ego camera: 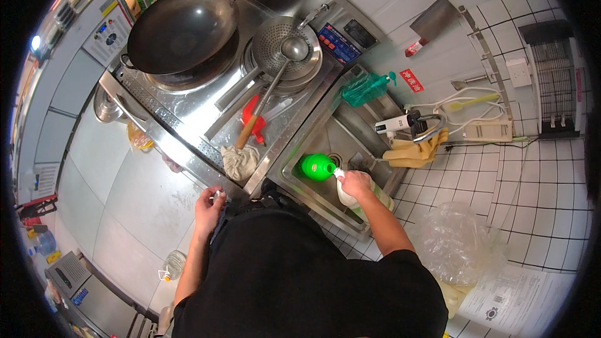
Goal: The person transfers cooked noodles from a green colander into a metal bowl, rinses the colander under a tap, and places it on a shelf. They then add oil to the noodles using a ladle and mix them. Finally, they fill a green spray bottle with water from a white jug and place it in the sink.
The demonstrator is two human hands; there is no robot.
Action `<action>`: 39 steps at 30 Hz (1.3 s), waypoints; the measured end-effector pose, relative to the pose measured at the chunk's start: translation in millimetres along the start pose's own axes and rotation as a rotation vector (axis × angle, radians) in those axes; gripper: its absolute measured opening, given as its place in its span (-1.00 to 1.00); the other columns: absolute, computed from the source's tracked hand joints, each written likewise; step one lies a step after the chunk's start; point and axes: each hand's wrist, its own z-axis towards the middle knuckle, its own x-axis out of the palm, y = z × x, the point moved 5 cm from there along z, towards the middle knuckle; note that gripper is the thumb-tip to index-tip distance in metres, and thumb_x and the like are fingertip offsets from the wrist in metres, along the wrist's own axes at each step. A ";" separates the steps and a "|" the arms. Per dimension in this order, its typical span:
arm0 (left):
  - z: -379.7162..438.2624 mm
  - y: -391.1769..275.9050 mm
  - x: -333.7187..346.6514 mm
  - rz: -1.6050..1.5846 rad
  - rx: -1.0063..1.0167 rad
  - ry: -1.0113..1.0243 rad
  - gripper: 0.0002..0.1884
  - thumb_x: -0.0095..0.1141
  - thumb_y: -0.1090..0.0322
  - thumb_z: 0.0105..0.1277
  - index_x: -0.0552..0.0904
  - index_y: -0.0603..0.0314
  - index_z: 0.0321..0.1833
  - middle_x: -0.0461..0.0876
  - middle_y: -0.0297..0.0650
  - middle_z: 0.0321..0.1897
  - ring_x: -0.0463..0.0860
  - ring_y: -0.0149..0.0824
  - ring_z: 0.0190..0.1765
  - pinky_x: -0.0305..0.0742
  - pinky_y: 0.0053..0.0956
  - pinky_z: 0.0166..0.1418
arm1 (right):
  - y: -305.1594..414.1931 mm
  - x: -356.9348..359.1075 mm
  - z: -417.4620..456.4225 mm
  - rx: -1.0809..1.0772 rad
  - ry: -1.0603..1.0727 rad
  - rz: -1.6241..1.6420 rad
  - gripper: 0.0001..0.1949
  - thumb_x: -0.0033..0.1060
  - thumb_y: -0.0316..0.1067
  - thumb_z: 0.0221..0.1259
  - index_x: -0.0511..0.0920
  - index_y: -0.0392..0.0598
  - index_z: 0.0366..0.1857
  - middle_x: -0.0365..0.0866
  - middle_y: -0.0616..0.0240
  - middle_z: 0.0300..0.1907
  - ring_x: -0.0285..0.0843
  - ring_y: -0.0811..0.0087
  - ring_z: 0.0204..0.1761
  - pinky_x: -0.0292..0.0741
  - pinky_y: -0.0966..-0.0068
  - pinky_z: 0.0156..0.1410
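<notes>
My right hand (356, 184) grips a large white plastic jug (348, 199) near its neck, over the sink. The jug is tilted, its mouth right at the open neck of a bright green plastic bottle (313, 167); I cannot tell whether they touch. That bottle rests in the stainless steel sink (324, 141), leaning towards the jug. No liquid can be made out. At the counter's front edge, my left hand (210, 206) pinches a small white object (216, 196) that looks like a cap. A red spray trigger head (253, 119) with a clear tube lies on the steel counter.
A wok (183, 33) sits on the burner. Beside it, a ladle (294, 49) lies across a perforated strainer (270, 40). A crumpled cloth (240, 162) is at the counter's corner. Yellow rubber gloves (418, 150) hang by the faucet (434, 126). A cleaver (434, 19) hangs on the wall.
</notes>
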 end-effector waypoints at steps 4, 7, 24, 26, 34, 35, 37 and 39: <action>2.0 3.7 -0.7 0.001 -0.010 0.011 -0.73 0.30 0.32 0.51 0.67 0.26 0.17 0.73 -0.30 -0.21 0.63 -0.50 -0.30 0.54 -0.52 -0.22 | -4.1 7.2 3.6 -0.026 -0.002 -0.006 -0.53 0.07 0.14 0.48 0.80 -0.05 -0.17 0.83 0.01 -0.11 0.80 -0.02 -0.01 0.63 0.01 0.11; 2.5 6.3 -2.3 0.008 -0.016 0.008 -0.73 0.30 0.31 0.51 0.67 0.25 0.17 0.73 -0.30 -0.21 0.63 -0.50 -0.31 0.54 -0.53 -0.22 | -4.4 9.8 5.2 -0.048 -0.045 -0.006 -0.54 0.08 0.14 0.48 0.80 -0.04 -0.18 0.83 0.02 -0.13 0.80 -0.02 -0.02 0.63 0.01 0.10; 8.3 19.7 -6.3 -0.007 -0.015 -0.007 -0.73 0.30 0.30 0.51 0.67 0.25 0.17 0.74 -0.31 -0.22 0.64 -0.51 -0.30 0.54 -0.54 -0.23 | 8.4 -3.0 10.5 -0.016 0.064 -0.073 -0.60 0.16 0.11 0.47 0.81 0.01 -0.15 0.84 0.08 -0.12 0.80 0.05 0.01 0.61 0.05 0.11; 8.1 20.6 -6.7 -0.003 -0.018 -0.011 -0.73 0.30 0.31 0.51 0.67 0.25 0.17 0.74 -0.32 -0.22 0.63 -0.51 -0.30 0.54 -0.54 -0.23 | 9.7 -5.3 10.2 -0.023 0.067 -0.077 -0.61 0.16 0.11 0.47 0.81 0.02 -0.15 0.84 0.09 -0.11 0.80 0.06 0.02 0.61 0.06 0.12; 7.4 19.0 -7.4 -0.012 -0.031 -0.003 -0.73 0.29 0.32 0.51 0.67 0.25 0.18 0.73 -0.32 -0.21 0.64 -0.50 -0.29 0.54 -0.54 -0.19 | 10.5 -6.1 10.4 -0.027 0.073 -0.072 -0.60 0.15 0.10 0.48 0.81 0.00 -0.15 0.84 0.07 -0.10 0.80 0.04 0.03 0.61 0.07 0.14; 7.9 21.1 -7.7 -0.021 -0.026 -0.001 -0.73 0.29 0.32 0.51 0.67 0.25 0.18 0.73 -0.32 -0.21 0.64 -0.50 -0.28 0.55 -0.53 -0.18 | 10.8 -6.6 9.7 -0.027 0.069 -0.071 -0.60 0.15 0.10 0.48 0.81 0.00 -0.15 0.84 0.07 -0.10 0.80 0.04 0.03 0.61 0.07 0.14; 8.6 21.4 -7.4 -0.027 -0.022 0.003 -0.73 0.29 0.32 0.52 0.67 0.26 0.18 0.73 -0.32 -0.21 0.64 -0.50 -0.28 0.55 -0.53 -0.18 | 10.1 -6.4 9.2 -0.023 0.066 -0.066 -0.60 0.15 0.10 0.48 0.81 -0.01 -0.16 0.84 0.06 -0.10 0.80 0.03 0.02 0.61 0.07 0.14; 8.9 20.4 -7.0 -0.020 -0.028 0.006 -0.73 0.29 0.32 0.51 0.67 0.26 0.17 0.73 -0.32 -0.21 0.64 -0.50 -0.28 0.55 -0.53 -0.17 | 8.8 -5.8 8.7 -0.019 0.071 -0.061 -0.59 0.15 0.10 0.48 0.81 -0.01 -0.17 0.83 0.05 -0.10 0.80 0.02 0.02 0.62 0.06 0.13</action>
